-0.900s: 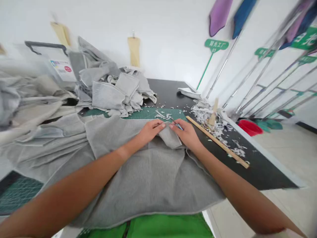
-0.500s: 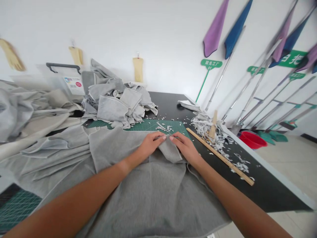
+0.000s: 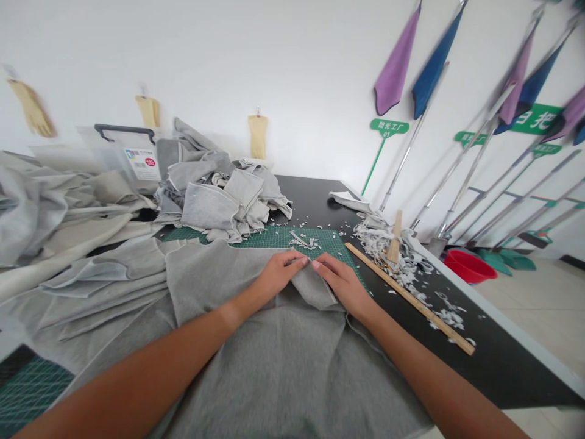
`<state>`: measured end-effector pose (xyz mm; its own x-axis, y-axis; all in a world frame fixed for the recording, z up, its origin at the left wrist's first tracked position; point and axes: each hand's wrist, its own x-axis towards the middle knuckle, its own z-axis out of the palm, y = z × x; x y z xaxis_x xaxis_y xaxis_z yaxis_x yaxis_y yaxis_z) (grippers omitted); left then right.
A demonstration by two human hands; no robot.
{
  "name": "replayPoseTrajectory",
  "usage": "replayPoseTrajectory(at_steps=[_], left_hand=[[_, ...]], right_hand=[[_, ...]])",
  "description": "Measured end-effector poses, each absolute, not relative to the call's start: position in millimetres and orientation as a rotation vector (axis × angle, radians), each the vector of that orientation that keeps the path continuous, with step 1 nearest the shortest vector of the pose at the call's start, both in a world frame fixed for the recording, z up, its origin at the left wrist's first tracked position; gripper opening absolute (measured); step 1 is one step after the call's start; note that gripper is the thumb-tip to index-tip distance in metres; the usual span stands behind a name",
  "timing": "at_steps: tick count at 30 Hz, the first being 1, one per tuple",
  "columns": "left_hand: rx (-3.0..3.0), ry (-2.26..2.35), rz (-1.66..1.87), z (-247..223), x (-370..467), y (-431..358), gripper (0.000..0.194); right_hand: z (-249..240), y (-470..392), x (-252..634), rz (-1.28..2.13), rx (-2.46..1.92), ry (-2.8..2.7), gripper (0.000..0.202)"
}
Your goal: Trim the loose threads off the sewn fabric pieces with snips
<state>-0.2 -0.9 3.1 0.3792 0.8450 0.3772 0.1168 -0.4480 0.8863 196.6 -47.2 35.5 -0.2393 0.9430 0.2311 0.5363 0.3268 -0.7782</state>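
A large grey cloth (image 3: 274, 360) lies spread over the black table (image 3: 493, 360) in front of me. Its far edge is folded back into a small flap (image 3: 315, 286). My left hand (image 3: 274, 277) and my right hand (image 3: 340, 281) meet at that flap, fingertips almost touching, both pinching the cloth's edge. The edge lies on a green cutting mat (image 3: 274, 236). I cannot tell whether my right hand also holds anything small.
A heap of grey cloth pieces (image 3: 214, 195) is behind the mat, with folded cloths (image 3: 91, 274) and a clear plastic box (image 3: 132, 158) to the left. A wooden ruler (image 3: 406, 296) and cloth scraps (image 3: 384, 244) lie to the right. Mop poles (image 3: 457, 177) and a red basin (image 3: 470, 266) stand beyond the table's edge.
The view has tilted up, so everything sits lower in the picture. Both hands stay at the folded flap. A small blue-tipped tool seen by my right fingers earlier no longer shows.
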Motion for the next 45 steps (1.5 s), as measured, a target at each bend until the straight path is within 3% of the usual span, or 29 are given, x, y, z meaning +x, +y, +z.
replayPoseTrajectory(at_steps=[35, 45], left_hand=[[1.836, 0.794, 1.092, 3.0, -1.6, -1.0, 0.028], [1.824, 0.807, 1.099, 3.2, -1.1, -1.8, 0.031]], right_hand=[[30.2, -49.9, 193.7, 0.68, -1.318, -1.925, 0.034], [28.3, -47.1, 191.2, 0.734, -1.307, -1.793, 0.044]])
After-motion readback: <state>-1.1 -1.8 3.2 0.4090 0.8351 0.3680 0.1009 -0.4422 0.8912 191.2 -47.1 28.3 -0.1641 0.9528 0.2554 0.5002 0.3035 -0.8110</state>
